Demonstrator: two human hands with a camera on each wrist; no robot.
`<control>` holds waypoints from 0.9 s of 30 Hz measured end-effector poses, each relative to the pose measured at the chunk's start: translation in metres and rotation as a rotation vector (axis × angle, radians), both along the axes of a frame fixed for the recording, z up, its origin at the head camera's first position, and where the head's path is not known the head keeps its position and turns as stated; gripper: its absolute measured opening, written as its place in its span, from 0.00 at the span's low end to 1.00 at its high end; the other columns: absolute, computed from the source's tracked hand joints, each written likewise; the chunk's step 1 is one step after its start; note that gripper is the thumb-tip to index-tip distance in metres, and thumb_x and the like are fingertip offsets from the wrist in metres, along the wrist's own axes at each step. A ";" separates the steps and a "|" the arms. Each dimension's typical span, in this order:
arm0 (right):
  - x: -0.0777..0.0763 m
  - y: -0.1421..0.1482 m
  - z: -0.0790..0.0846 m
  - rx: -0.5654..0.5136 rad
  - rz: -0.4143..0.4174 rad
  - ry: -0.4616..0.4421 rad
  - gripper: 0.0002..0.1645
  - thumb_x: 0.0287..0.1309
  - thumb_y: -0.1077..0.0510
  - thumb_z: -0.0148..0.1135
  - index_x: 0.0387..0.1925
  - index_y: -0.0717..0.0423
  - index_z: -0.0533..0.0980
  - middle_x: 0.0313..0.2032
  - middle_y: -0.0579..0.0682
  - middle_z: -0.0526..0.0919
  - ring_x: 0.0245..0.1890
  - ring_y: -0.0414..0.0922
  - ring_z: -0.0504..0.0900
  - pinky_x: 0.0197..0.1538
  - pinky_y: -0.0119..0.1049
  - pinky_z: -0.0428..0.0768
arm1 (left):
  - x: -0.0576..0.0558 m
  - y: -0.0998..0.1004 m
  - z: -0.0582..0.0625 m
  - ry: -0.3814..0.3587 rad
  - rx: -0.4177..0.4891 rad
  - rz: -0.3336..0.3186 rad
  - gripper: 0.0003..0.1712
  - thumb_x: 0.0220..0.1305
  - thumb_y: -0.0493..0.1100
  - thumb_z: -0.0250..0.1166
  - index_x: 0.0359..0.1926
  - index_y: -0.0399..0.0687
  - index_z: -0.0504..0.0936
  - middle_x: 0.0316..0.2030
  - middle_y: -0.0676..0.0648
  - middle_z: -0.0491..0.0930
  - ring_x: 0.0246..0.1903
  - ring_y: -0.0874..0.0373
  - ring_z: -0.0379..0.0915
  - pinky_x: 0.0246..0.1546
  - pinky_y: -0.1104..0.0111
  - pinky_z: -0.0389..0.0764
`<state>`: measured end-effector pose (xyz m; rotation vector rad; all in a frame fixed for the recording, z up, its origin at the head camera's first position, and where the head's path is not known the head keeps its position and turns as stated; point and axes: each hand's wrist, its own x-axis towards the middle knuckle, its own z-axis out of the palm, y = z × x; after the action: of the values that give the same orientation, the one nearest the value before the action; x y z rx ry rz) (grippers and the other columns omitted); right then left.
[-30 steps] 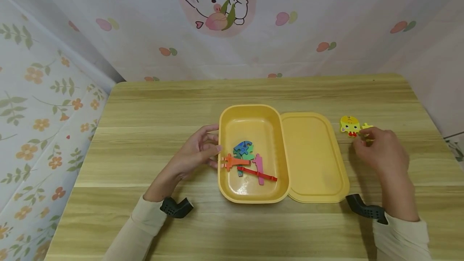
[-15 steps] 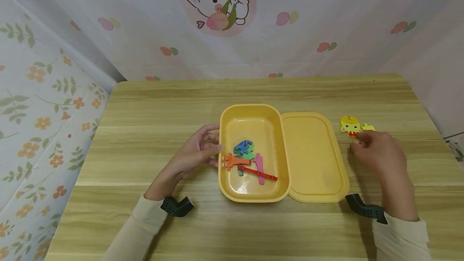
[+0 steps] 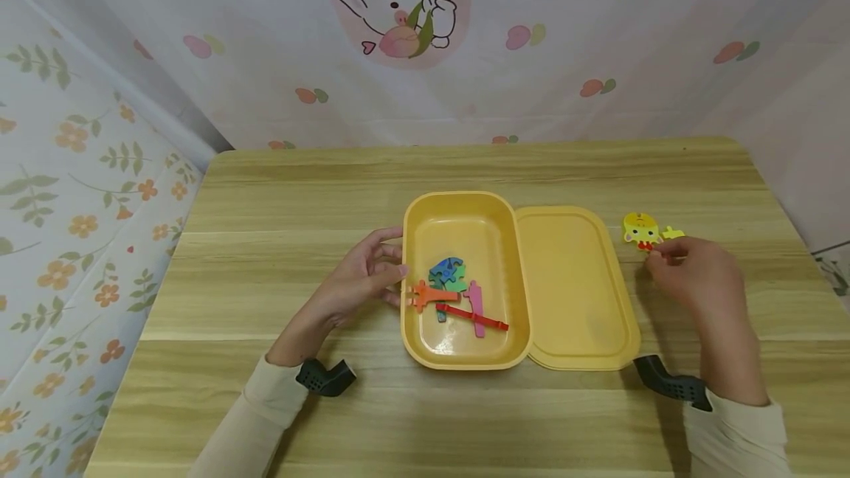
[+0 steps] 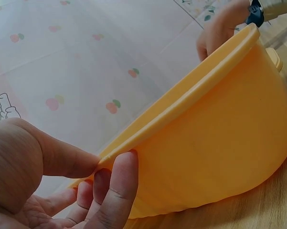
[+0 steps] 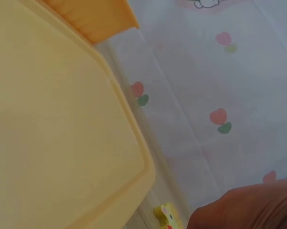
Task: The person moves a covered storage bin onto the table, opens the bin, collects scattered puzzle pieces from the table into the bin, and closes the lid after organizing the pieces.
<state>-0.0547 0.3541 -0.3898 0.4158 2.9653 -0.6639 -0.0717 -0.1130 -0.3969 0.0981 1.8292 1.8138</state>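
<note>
My left hand (image 3: 361, 279) grips the left rim of an open yellow box (image 3: 458, 205). In the left wrist view its thumb lies on the rim, with fingers against the outer wall (image 4: 219, 129). Inside the box lie blue (image 3: 445, 270), green, orange (image 3: 434, 296), pink (image 3: 475, 308) and red puzzle pieces. Over at the right, my right hand (image 3: 704, 282) has thumb and index finger together at the red lower end of a yellow animal-face puzzle piece (image 3: 640, 229). Another yellow puzzle piece (image 3: 673, 232) is partly hidden behind that hand.
A flat yellow lid (image 3: 578, 286) lies against the box's right side, between the box and my right hand. All stands on a wood-grain table (image 3: 299, 183). A printed curtain (image 3: 544, 80) hangs behind it, and a floral cloth (image 3: 80, 227) on the left.
My right hand has shifted slightly left, toward the red end of the animal-face piece. The left hand, box and lid look unchanged.
</note>
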 end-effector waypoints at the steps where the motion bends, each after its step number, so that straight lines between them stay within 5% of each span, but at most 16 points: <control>1: 0.000 0.000 0.001 -0.009 -0.003 0.007 0.25 0.63 0.49 0.56 0.48 0.67 0.81 0.44 0.69 0.83 0.40 0.61 0.80 0.29 0.32 0.69 | 0.000 0.000 0.000 0.000 -0.001 0.000 0.37 0.68 0.33 0.60 0.75 0.50 0.57 0.58 0.35 0.70 0.42 0.53 0.81 0.33 0.61 0.90; 5: 0.000 -0.003 0.004 -0.032 -0.002 0.046 0.24 0.62 0.49 0.58 0.45 0.66 0.82 0.43 0.69 0.85 0.40 0.60 0.82 0.27 0.31 0.71 | 0.000 -0.001 -0.001 0.001 -0.002 0.000 0.37 0.69 0.33 0.60 0.75 0.50 0.57 0.59 0.35 0.70 0.43 0.53 0.81 0.33 0.61 0.90; 9: 0.000 -0.004 0.006 -0.045 -0.010 0.076 0.21 0.60 0.49 0.61 0.44 0.63 0.82 0.40 0.64 0.87 0.34 0.42 0.79 0.27 0.27 0.70 | 0.000 -0.001 -0.001 0.000 -0.001 0.000 0.37 0.69 0.33 0.60 0.75 0.50 0.57 0.59 0.35 0.70 0.43 0.53 0.81 0.33 0.61 0.90; 15: -0.001 -0.009 0.008 -0.093 -0.012 0.130 0.20 0.61 0.47 0.63 0.45 0.57 0.83 0.26 0.30 0.82 0.25 0.15 0.67 0.27 0.23 0.71 | 0.001 -0.001 -0.002 -0.005 0.002 0.000 0.38 0.68 0.33 0.60 0.75 0.51 0.57 0.59 0.35 0.70 0.43 0.53 0.81 0.33 0.61 0.90; 19: 0.000 -0.015 0.009 -0.255 0.031 0.114 0.23 0.63 0.45 0.64 0.51 0.58 0.81 0.28 0.15 0.74 0.29 0.15 0.73 0.29 0.20 0.77 | 0.001 -0.001 -0.001 -0.003 0.012 0.001 0.38 0.69 0.33 0.60 0.75 0.51 0.56 0.60 0.35 0.69 0.44 0.52 0.81 0.33 0.60 0.90; 27: -0.001 -0.024 0.013 -0.436 0.091 0.041 0.27 0.65 0.46 0.65 0.57 0.61 0.76 0.36 0.24 0.80 0.33 0.26 0.84 0.34 0.22 0.83 | 0.001 -0.002 -0.001 -0.005 0.024 0.003 0.38 0.69 0.33 0.60 0.75 0.51 0.56 0.59 0.35 0.69 0.43 0.52 0.81 0.34 0.58 0.90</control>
<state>-0.0555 0.3305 -0.3763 0.2307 2.7381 -1.2770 -0.0709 -0.1149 -0.3977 0.0997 1.8055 1.8371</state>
